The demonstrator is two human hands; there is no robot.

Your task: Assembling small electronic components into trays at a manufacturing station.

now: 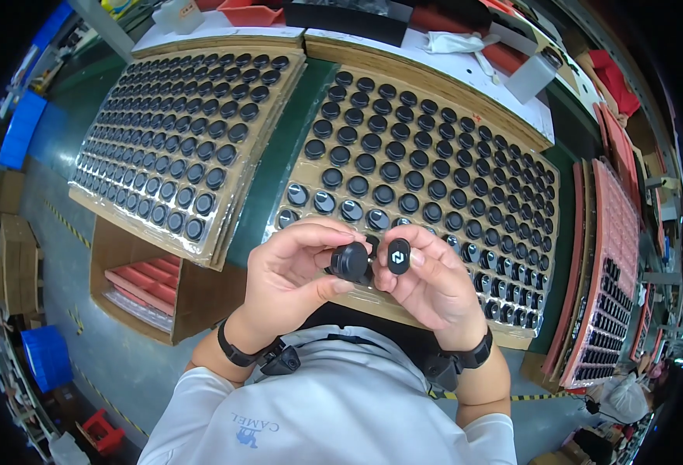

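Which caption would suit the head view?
Left hand holds a round black piece, right hand an oval piece, above a tray.

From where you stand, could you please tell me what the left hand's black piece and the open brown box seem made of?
The black piece looks like satin plastic, smooth with soft highlights, or possibly coated metal. The brown box seems matte cardboard, given its thin tan walls.

1 round black piece (pixel 350 262) is held near 1 white-marked black oval piece (pixel 398 256).
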